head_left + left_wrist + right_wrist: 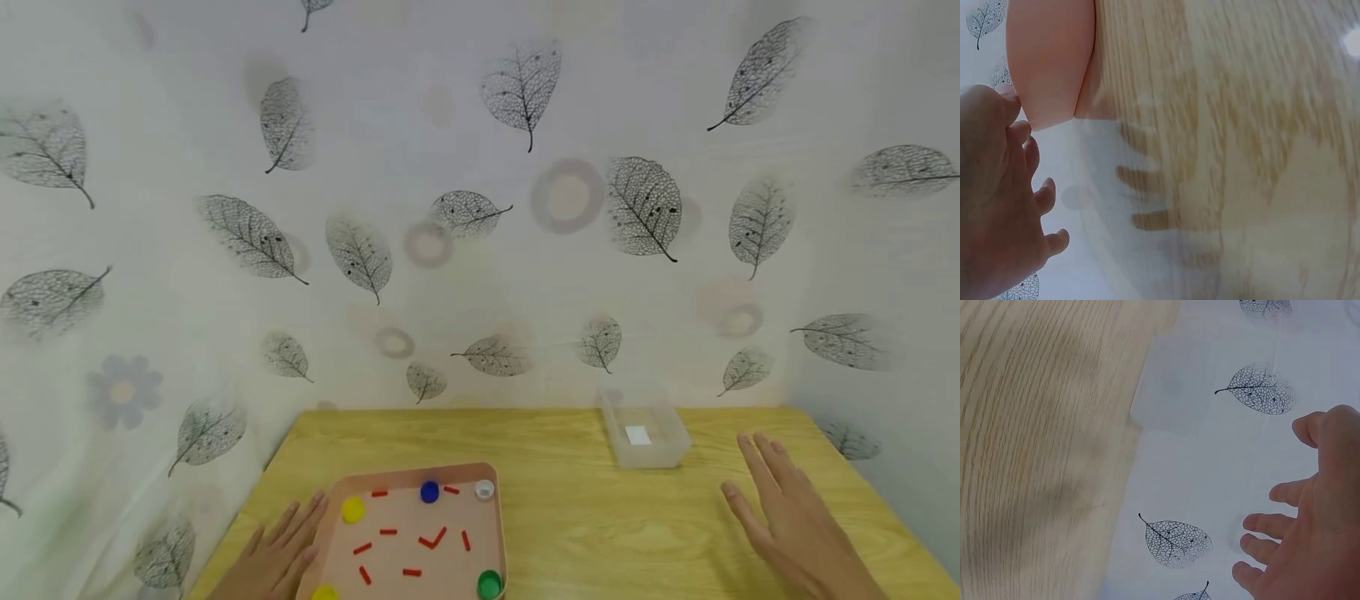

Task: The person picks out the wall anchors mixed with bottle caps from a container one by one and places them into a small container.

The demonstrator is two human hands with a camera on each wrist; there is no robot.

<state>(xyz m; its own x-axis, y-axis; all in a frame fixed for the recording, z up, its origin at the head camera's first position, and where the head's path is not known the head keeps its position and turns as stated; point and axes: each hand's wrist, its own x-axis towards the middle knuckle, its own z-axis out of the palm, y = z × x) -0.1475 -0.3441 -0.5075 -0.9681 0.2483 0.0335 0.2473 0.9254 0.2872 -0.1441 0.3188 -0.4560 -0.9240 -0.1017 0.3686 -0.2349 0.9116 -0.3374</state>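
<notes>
- Pink tray (450, 560) sits on the table (570, 517), loose red sticks (387, 532) all over its floor.
- L hand (276, 554) is at tray's left rim, fingers out straight, nothing gripped; can't tell if it's touching. If it shoves, tray prob. slides & sticks shift.
- R hand (798, 525) is well right of tray, fingers apart, empty. A quick swing tray-wards could clip the clear box (654, 456), which is right of tray & a bit farther back.
- Green cap (489, 584) in tray's front-right corner, yellow cap (352, 510) nr its back-left: both loose, I'd guess, so a bump might send 'em into sticks.
- Two sticks meet in a V nr tray's middle; hasty pinch poss. grabs both.
- Blue cap (429, 492) & white cap (484, 489) are by tray's back rim; fingers reaching there may snag the rim, b/c space is tight.
</notes>
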